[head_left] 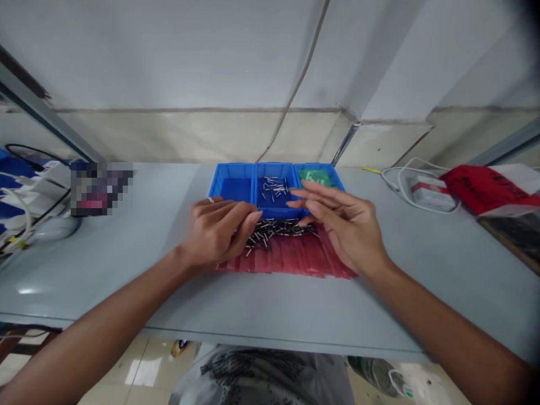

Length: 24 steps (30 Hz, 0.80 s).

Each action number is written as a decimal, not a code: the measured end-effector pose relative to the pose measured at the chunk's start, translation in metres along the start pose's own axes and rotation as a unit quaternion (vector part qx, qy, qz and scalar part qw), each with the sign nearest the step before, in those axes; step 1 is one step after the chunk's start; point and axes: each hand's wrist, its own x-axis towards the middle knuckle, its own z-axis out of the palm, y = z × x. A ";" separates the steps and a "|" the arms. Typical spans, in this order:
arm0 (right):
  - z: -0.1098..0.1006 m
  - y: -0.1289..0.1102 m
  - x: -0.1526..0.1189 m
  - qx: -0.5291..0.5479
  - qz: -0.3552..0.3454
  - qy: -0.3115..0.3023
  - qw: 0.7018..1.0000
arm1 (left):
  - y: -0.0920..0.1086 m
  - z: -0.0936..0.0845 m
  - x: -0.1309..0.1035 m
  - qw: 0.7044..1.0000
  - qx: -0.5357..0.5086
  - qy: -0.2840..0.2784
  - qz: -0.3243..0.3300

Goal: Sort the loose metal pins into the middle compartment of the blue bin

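My left hand (221, 230) is by the front left of the blue bins, its fingers curled in and the thumb pressed along them; whatever it may hold is hidden. My right hand (348, 222) is open, fingers spread, over the right side of the pile and nearest the right bin. Between the hands lies a heap of small thin black-and-silver metal pins (264, 232), rivet-like. Under and in front of it are flat pink-red plastic bags (291, 257), overlapping in a row. The middle blue bin (276, 212) contains several such pins. Green packets (317, 178) fill the right bin, partly behind my fingers.
The left blue bin (234, 169) adjoins the middle one. Power plugs (53, 183) with cables and a computer mouse (57, 228) are at the table's left. On the right are a white cable (400, 185), a small box (432, 192) and a red bag (485, 185). A wall stands behind.
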 end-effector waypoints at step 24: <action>-0.004 -0.007 -0.002 -0.369 -0.204 -0.103 0.901 | 0.003 -0.001 0.004 0.999 0.039 -0.021 0.018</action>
